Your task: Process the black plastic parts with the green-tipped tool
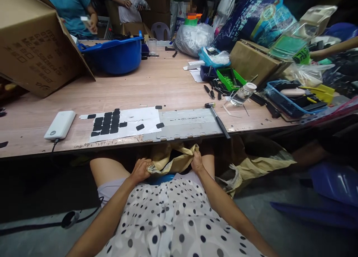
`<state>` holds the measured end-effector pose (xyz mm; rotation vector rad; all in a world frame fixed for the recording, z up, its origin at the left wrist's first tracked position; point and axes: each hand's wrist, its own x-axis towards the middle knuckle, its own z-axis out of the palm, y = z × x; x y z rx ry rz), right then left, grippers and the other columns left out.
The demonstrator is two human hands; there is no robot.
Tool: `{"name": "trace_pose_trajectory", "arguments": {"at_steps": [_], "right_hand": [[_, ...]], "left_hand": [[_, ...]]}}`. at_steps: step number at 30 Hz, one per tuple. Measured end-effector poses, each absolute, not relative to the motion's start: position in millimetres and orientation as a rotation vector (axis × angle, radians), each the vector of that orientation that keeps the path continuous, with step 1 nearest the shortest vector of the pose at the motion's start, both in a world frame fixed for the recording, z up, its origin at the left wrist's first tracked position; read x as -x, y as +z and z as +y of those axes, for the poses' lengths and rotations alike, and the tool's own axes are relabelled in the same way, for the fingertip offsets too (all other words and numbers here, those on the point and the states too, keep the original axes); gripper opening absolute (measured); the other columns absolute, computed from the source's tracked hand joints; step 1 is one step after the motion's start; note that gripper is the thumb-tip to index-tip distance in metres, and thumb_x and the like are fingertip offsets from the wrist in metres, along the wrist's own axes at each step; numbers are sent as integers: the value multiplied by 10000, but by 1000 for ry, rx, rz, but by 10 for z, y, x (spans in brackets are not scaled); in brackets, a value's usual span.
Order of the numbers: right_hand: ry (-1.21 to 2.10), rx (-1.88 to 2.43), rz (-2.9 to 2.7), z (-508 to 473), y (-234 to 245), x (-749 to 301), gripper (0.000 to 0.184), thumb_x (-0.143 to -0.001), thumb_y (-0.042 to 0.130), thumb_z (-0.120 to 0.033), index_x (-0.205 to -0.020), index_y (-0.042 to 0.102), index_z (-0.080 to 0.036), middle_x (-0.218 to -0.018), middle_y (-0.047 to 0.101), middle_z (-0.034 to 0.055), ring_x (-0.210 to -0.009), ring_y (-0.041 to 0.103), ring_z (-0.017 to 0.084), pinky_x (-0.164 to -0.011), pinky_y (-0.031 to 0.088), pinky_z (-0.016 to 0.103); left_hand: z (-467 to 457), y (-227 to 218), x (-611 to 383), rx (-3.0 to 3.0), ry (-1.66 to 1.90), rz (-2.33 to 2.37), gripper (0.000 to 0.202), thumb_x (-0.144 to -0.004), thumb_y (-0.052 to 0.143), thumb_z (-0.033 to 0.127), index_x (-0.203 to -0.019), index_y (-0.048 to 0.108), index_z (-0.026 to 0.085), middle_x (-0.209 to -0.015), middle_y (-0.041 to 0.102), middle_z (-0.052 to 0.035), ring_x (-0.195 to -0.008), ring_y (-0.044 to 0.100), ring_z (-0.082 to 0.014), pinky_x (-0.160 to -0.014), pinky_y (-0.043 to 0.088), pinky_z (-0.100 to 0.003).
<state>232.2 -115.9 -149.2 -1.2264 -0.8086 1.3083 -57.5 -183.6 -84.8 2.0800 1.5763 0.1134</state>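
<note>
Left hand (141,170) and right hand (197,160), set apart, grip opposite sides of the open bag (179,165), positioned between them beside the table (156,85).

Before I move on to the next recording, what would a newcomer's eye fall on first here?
Probably the tan sack, its rim gripped by the left hand and the right hand, below the front edge of the table. Next, the black pieces grouped on a white sheet on the table, with a hammer farther right. Behind, at the left, a big blue tub stands beside a large cardboard box.
</note>
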Motion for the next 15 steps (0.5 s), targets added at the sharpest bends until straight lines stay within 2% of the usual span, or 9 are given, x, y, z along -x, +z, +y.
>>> {"name": "trace_pose_trajectory", "arguments": {"at_steps": [3,5,6,8,11,12,13,15], "right_hand": [[1417,1157,-949,-1196,-1398,-2307,493,-758,578,-578,-1115,691,-256,-1036,718,29,-1063,643,238,-995,495,353],[1547,1091,-1094,-1253,-1319,-2345,659,-788,538,-629,-1328,608,-259,-1167,696,49,-1169,619,260,-1032,474,380],[1602,1064,-1206,-1283,-1281,-2373,739,-793,547,-645,-1425,535,-261,-1244,672,59,-1228,593,270,-1058,454,394],[1643,1047,-1504,-1331,-1215,-2420,918,-764,636,-649,-1555,376,-262,-1403,587,83,-1343,513,294,-1121,395,429],[1489,1155,-2006,-1367,-1170,-2377,1152,-643,813,-561,-1610,270,-249,-1553,446,134,-1434,394,351,-1184,286,507],[1397,1218,-2123,-1369,-1170,-2326,1141,-632,833,-511,-1601,294,-245,-1552,447,149,-1422,399,360,-1181,275,529],[1301,1285,-2196,-1367,-1177,-2265,1056,-651,827,-452,-1573,357,-242,-1518,490,157,-1383,438,358,-1164,287,539],[1157,1382,-2225,-1348,-1198,-2140,738,-720,755,-314,-1427,557,-237,-1348,636,146,-1220,562,319,-1094,364,505]], "left_hand": [[-1847,-852,555,-2093,296,1613,222,-661,580,107,-795,715,222,-1034,708,-77,-937,623,-252,-802,462,-334],[-1844,-863,525,-2081,445,1544,290,-603,560,68,-804,709,216,-1209,694,-89,-1051,623,-267,-877,483,-359],[-1838,-873,503,-2053,511,1477,305,-579,547,57,-787,705,215,-1235,697,-85,-1090,623,-271,-911,486,-369],[-1819,-907,446,-1919,625,1365,317,-555,529,58,-765,707,215,-1151,739,-67,-1083,642,-263,-932,493,-367],[-1779,-985,359,-1550,765,1412,267,-536,520,90,-705,694,200,-832,734,-22,-839,661,-213,-774,505,-302],[-1764,-1012,339,-1446,791,1453,215,-532,519,101,-657,668,193,-727,689,-3,-741,632,-190,-696,482,-278],[-1749,-1037,325,-1375,804,1486,156,-528,519,112,-606,630,189,-642,628,15,-661,587,-166,-629,446,-259],[-1721,-1068,320,-1313,802,1512,74,-523,521,123,-546,553,186,-550,514,42,-575,499,-130,-556,379,-237]]}}
